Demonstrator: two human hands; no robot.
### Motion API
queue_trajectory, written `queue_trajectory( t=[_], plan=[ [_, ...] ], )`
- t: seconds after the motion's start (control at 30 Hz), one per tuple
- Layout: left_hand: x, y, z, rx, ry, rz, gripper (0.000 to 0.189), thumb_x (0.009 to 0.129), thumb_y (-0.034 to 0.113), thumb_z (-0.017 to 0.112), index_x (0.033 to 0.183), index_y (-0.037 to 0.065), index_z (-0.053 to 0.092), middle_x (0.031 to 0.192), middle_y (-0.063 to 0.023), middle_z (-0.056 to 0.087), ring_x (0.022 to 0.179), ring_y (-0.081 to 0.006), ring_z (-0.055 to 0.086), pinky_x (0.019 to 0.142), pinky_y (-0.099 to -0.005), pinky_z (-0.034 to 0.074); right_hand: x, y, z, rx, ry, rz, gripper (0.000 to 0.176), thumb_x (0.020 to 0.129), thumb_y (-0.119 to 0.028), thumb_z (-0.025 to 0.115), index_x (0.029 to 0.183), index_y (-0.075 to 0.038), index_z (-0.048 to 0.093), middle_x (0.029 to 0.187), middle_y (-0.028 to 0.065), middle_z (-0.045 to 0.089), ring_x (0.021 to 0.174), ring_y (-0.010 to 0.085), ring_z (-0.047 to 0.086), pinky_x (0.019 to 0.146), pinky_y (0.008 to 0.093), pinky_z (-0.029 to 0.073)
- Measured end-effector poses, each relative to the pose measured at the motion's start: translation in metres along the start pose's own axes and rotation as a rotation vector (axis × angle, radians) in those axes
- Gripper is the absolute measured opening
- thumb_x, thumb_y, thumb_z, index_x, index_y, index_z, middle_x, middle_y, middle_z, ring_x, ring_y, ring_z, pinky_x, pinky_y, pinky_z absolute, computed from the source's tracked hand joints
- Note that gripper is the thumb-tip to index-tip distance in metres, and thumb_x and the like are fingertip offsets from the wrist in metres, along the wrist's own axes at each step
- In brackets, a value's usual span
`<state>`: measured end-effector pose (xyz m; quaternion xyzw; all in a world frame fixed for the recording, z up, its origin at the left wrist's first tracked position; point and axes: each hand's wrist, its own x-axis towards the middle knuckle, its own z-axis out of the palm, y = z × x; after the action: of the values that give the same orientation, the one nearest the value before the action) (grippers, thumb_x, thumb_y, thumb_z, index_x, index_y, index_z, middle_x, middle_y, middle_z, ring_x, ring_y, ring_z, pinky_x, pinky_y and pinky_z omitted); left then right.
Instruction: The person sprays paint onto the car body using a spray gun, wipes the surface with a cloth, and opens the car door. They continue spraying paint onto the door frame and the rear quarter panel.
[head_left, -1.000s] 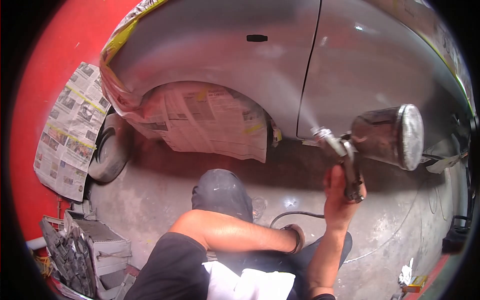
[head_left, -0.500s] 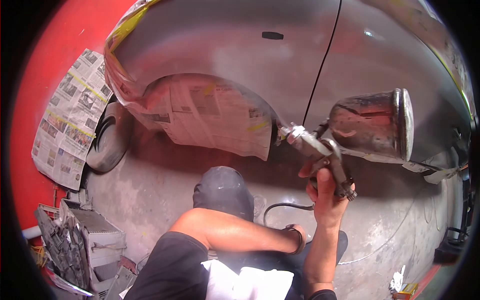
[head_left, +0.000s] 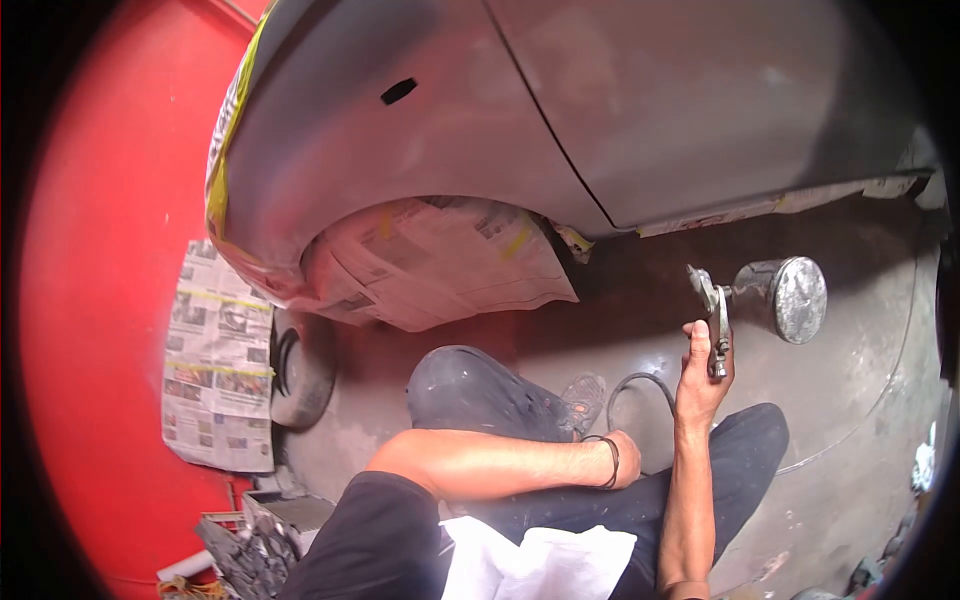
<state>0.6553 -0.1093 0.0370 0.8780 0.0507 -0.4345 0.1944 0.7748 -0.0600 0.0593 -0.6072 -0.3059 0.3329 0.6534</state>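
My right hand (head_left: 705,385) is wrapped around the handle of a metal paint spray gun (head_left: 718,325), its thumb up along the side. A round, paint-smeared cup (head_left: 798,300) sits at the gun's right. The gun is held over the floor, below and apart from the grey car panel (head_left: 640,110). My left hand (head_left: 626,460), with a dark band at the wrist, is closed low by my knees. A dark air hose (head_left: 640,378) loops from the right hand down to the left; the left fingers are mostly hidden.
Newspaper (head_left: 440,265) masks the wheel arch, and yellow tape (head_left: 222,180) edges the car's front. Left of it a tyre (head_left: 305,370) stands by a newspaper sheet (head_left: 218,370) and a red wall (head_left: 110,250). Broken grey parts (head_left: 255,550) lie lower left.
My right hand has lowered the spray gun away from the car panel and turned it, so the cup's end faces me more. The view has swung; the left hand stays low.
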Motion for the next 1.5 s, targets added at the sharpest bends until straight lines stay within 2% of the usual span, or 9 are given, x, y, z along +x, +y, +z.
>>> queue_trajectory(
  t=[0.23, 0.4, 0.47, 0.53, 0.67, 0.83, 0.97, 1.17, 1.5],
  plan=[
    [0.029, -0.014, 0.032, -0.056, -0.008, -0.007, 0.026, 0.086, 0.018, 0.071, 0.108, 0.013, 0.084, 0.107, -0.0108, 0.081, 0.1, -0.0321, 0.078, 0.081, -0.0476, 0.061, -0.002, 0.046, -0.009, 0.029, 0.207, -0.075, 0.027, 0.106, -0.034, 0.068, 0.11, -0.007, 0.07, 0.083, -0.0058, 0.062, 0.062, 0.0027, 0.043, 0.056, 0.0229, 0.035],
    [-0.015, -0.019, 0.027, -0.182, 0.144, -0.2, 0.022, 0.087, 0.015, 0.069, 0.101, 0.008, 0.083, 0.1, -0.016, 0.08, 0.099, -0.0317, 0.078, 0.084, -0.0517, 0.061, -0.02, -0.013, -0.001, 0.31, 0.002, 0.275, 0.025, 0.106, -0.03, 0.07, 0.109, -0.005, 0.069, 0.085, -0.0024, 0.068, 0.058, 0.0023, 0.047, 0.053, 0.0219, 0.039],
    [-0.052, -0.019, 0.035, -0.111, 0.312, -0.248, 0.016, 0.09, 0.019, 0.064, 0.088, 0.009, 0.077, 0.085, -0.0153, 0.076, 0.085, -0.0334, 0.076, 0.08, -0.049, 0.058, -0.026, -0.019, 0.007, 0.296, -0.164, 0.224, 0.025, 0.106, -0.028, 0.069, 0.115, -0.004, 0.069, 0.086, -0.0017, 0.068, 0.063, 0.0044, 0.052, 0.058, 0.0235, 0.044],
    [-0.108, -0.003, 0.031, -0.266, 0.53, -0.367, 0.014, 0.089, 0.021, 0.067, 0.094, 0.009, 0.073, 0.085, -0.0123, 0.075, 0.09, -0.0321, 0.075, 0.094, -0.0529, 0.053, -0.029, -0.015, 0.029, 0.207, -0.146, 0.013, 0.026, 0.107, -0.031, 0.068, 0.117, -0.008, 0.069, 0.087, -0.0019, 0.068, 0.055, 0.0005, 0.044, 0.046, 0.0207, 0.033],
    [-0.209, 0.035, 0.048, -0.038, 0.779, -0.683, 0.025, 0.089, 0.026, 0.073, 0.11, 0.012, 0.074, 0.098, -0.01, 0.075, 0.118, -0.0318, 0.068, 0.117, -0.0647, 0.034, -0.035, -0.024, 0.044, 0.211, -0.125, 0.022, 0.035, 0.108, -0.028, 0.066, 0.131, -0.002, 0.066, 0.095, 0.0015, 0.065, 0.088, 0.011, 0.06, 0.08, 0.0285, 0.048],
    [-0.254, 0.032, 0.129, -0.166, 1.054, -0.853, 0.037, 0.096, 0.041, 0.07, 0.117, 0.012, 0.078, 0.121, -0.0044, 0.075, 0.144, -0.0299, 0.05, 0.125, -0.0659, 0.018, -0.051, -0.047, 0.06, 0.201, -0.085, 0.067, 0.027, 0.108, -0.032, 0.065, 0.114, -0.006, 0.065, 0.089, -0.0008, 0.064, 0.06, 0.0021, 0.045, 0.051, 0.023, 0.036],
    [-0.259, 0.003, 0.19, -0.307, 1.065, -0.864, 0.038, 0.096, 0.046, 0.069, 0.108, 0.011, 0.082, 0.116, -0.0036, 0.077, 0.135, -0.027, 0.057, 0.123, -0.063, 0.021, -0.049, -0.049, 0.08, 0.224, 0.022, 0.03, 0.035, 0.107, -0.039, 0.066, 0.098, -0.005, 0.063, 0.082, 0.0019, 0.065, 0.044, 0.0044, 0.045, 0.037, 0.0243, 0.031],
    [-0.314, -0.041, 0.248, -0.422, 1.252, -0.833, 0.021, 0.09, 0.029, 0.073, 0.093, 0.009, 0.079, 0.089, -0.0084, 0.073, 0.099, -0.0259, 0.068, 0.112, -0.0512, 0.039, -0.038, -0.014, 0.105, 0.085, 0.165, 0.086, 0.044, 0.106, -0.047, 0.065, 0.097, -0.004, 0.061, 0.085, 0.0039, 0.064, 0.046, 0.0071, 0.045, 0.038, 0.0245, 0.033],
    [-0.385, -0.14, 0.328, -0.665, 1.482, -0.629, 0.011, 0.084, 0.016, 0.074, 0.088, 0.007, 0.078, 0.085, -0.0064, 0.075, 0.093, -0.0251, 0.071, 0.107, -0.0538, 0.043, -0.068, -0.019, 0.176, 0.027, 0.422, 0.142, 0.046, 0.104, -0.053, 0.065, 0.106, -0.008, 0.057, 0.097, 0.0063, 0.064, 0.053, 0.008, 0.045, 0.043, 0.0245, 0.034]
  ],
)
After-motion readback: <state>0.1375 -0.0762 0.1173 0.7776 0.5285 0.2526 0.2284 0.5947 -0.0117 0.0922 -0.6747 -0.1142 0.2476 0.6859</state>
